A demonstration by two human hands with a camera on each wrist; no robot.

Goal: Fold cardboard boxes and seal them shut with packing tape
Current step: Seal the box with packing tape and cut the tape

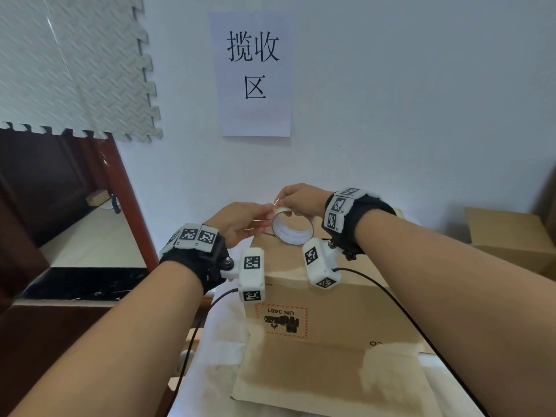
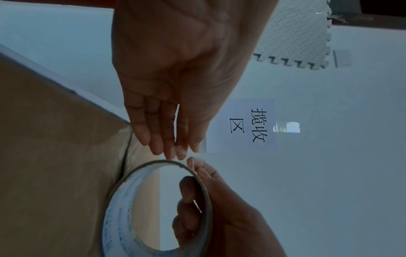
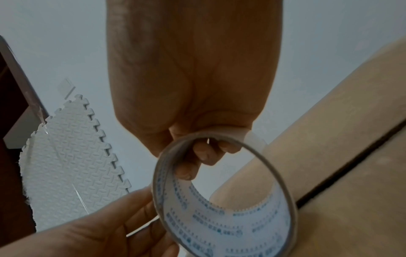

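Note:
A brown cardboard box (image 1: 331,311) with a "UN 3481" label stands on the table in front of me, its top flaps folded down with a dark seam (image 3: 351,167) between them. Above its far left corner I hold a nearly spent roll of clear packing tape (image 1: 288,234). My right hand (image 1: 301,200) grips the roll, fingers (image 3: 204,156) curled through the core and thumb (image 2: 197,165) on the outside. My left hand (image 1: 264,215) pinches the tape end at the roll's top edge (image 2: 173,160), fingertips (image 2: 179,153) held together. A thin strip of tape (image 3: 142,226) runs from the roll (image 3: 219,226) to that hand.
A second cardboard box (image 1: 511,236) sits at the right against the wall. A paper sign (image 1: 255,73) and a grey foam mat (image 1: 75,61) hang on the wall. Dark wooden furniture (image 1: 45,176) lies to the left. The table's white cover (image 1: 219,341) ends just left of the box.

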